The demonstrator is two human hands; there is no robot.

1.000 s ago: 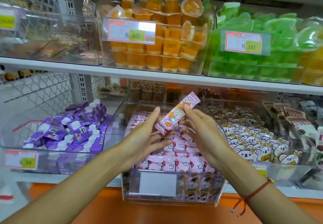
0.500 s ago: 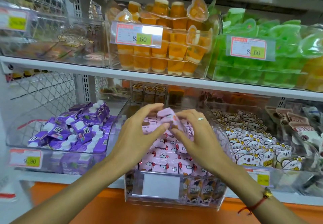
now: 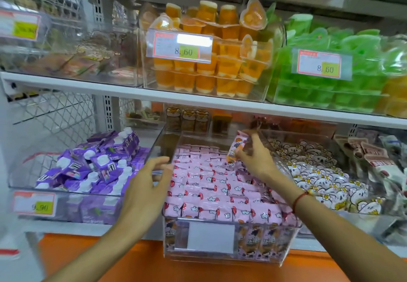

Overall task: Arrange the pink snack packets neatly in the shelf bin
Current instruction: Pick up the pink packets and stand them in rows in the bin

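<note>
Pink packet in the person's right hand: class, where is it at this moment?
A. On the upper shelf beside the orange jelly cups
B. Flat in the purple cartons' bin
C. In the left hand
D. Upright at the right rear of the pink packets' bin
D: the right hand pinches the pink packet upright at the right rear of the clear bin; the left hand holds nothing.

- Small pink snack packets (image 3: 220,193) with white cloud prints and red marks
- Purple spouted drink pouches (image 3: 97,167) with white caps
- Orange jelly cups (image 3: 207,76)
- Green jelly cups (image 3: 330,92)
- Orange shelf front (image 3: 141,262)
</note>
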